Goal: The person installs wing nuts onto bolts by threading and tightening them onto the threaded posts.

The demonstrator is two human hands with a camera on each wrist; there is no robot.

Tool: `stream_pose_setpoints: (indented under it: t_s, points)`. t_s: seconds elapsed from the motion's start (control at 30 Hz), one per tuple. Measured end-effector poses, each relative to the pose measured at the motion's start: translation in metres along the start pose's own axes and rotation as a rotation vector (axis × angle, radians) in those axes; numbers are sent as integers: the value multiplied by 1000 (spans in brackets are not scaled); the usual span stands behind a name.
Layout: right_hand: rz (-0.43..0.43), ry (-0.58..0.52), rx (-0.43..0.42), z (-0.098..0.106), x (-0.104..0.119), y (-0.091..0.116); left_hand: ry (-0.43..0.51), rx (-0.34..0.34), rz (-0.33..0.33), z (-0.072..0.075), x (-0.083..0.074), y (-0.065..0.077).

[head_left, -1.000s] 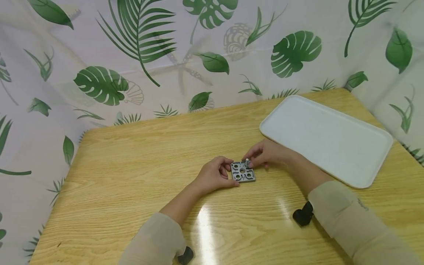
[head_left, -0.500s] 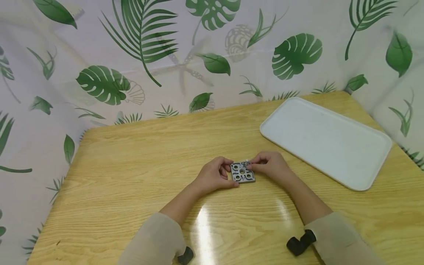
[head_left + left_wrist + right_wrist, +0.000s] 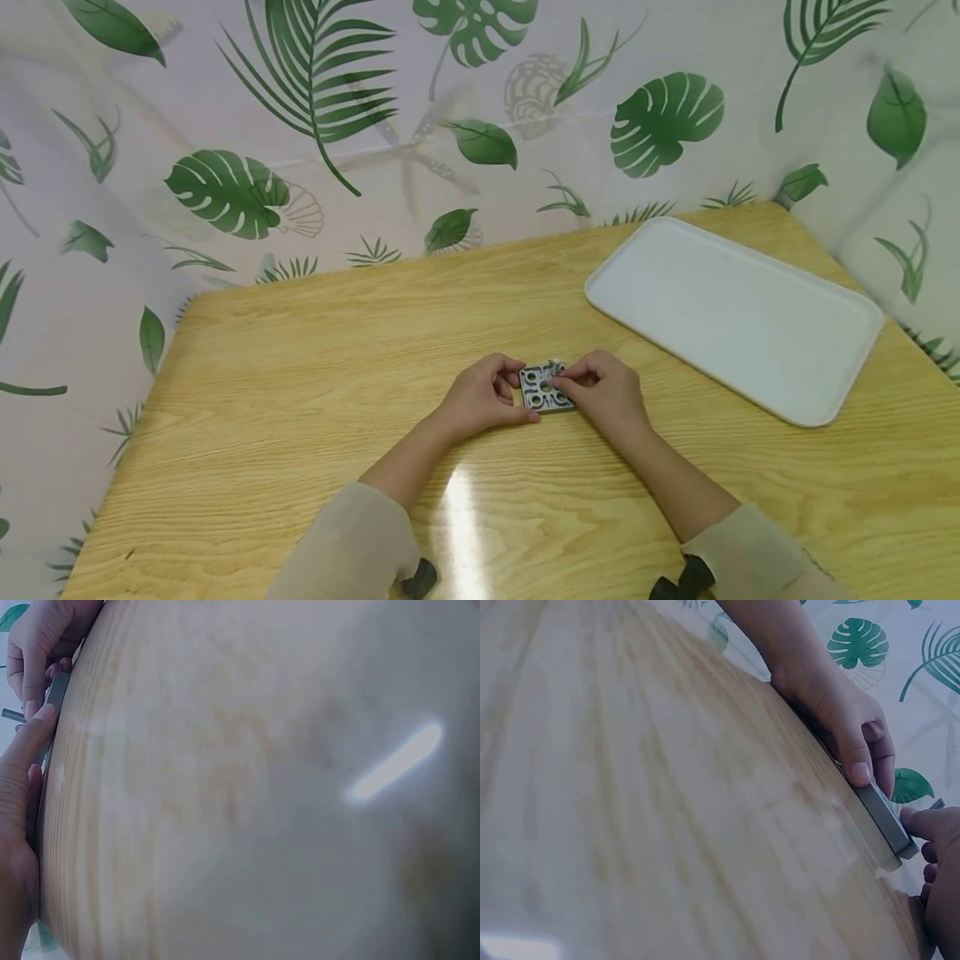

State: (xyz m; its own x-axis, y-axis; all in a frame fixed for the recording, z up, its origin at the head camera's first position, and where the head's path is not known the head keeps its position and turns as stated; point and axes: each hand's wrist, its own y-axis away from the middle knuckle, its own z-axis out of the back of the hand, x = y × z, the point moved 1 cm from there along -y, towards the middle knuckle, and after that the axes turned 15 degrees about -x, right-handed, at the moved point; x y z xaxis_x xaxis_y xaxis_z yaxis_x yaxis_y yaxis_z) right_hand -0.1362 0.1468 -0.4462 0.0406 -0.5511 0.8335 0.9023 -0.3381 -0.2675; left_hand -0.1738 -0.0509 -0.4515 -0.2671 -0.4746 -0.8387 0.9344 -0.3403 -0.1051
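Observation:
A square grey metal plate point(image 3: 536, 401) with several round holes lies on the wooden table. Its left side is gripped by my left hand point(image 3: 480, 398), thumb along the near edge and fingers at the far corner. A small metal bolt point(image 3: 556, 365) stands up at the plate's far right corner. Over the plate's right side, my right hand point(image 3: 609, 398) pinches at this bolt with thumb and forefinger, partly hiding its lower end. In the right wrist view the plate point(image 3: 886, 822) appears edge-on, with the bolt point(image 3: 938, 804) jutting above the right thumb.
A white rectangular tray point(image 3: 738, 308) lies at the back right of the wooden table point(image 3: 322, 358). Behind the table hangs a leaf-patterned cloth point(image 3: 420, 100). Black wrist mounts point(image 3: 420, 578) show by both sleeves.
My right hand has swung from the bolt's far right side round to its near right side, its forearm shifting toward me. My left hand and the plate have stayed in place.

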Motion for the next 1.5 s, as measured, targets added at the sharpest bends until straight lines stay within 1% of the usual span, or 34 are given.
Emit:
stream_pose_setpoints:
  t_s: [0.07, 0.13, 0.2, 0.23, 0.3, 0.33, 0.47, 0.53, 0.57, 0.67, 0.73, 0.83, 0.97, 1.2, 1.4, 1.5]
  points:
    - [5, 2, -5, 0, 1, 0, 0, 2, -1, 1, -1, 0]
    - [3, 4, 8, 0, 2, -1, 0, 4, -1, 2, -1, -1]
    - [-5, 3, 50, 2, 2, -3, 2, 4, 1, 3, -1, -2]
    - [-10, 7, 92, 4, 2, -5, 5, 3, 3, 3, -1, -2]
    - [-40, 9, 199, 10, 0, -12, 13, 0, 10, 3, -1, -2]
    - [-54, -12, 264, 13, -2, -18, 20, -2, 16, 3, -1, -2]
    - [-159, -167, 546, 21, -14, -46, 36, 1, 39, 0, -1, -1]
    - [-196, -238, 681, 20, -19, -60, 34, 4, 49, -1, 0, 0]
    - [-211, -254, 742, 19, -20, -66, 31, 5, 52, -1, 0, 1]
    - [-217, -259, 878, 14, -20, -80, 29, 6, 54, -2, 0, 1]
    - [-219, -253, 919, 10, -19, -85, 29, 4, 54, -2, 0, 0]
    - [-219, -246, 922, 7, -16, -88, 28, 3, 50, -1, -1, -1]
    - [-188, -212, 856, 5, -16, -84, 21, -2, 46, -1, -1, -1]
    - [-181, -166, 691, 4, -19, -72, 10, -4, 35, -1, 0, -1]
    - [-76, -156, 477, 4, -23, -51, 1, -6, 29, -1, -1, 0]
    - [-60, -131, 407, 7, -20, -42, 5, -9, 24, -1, -2, 0]
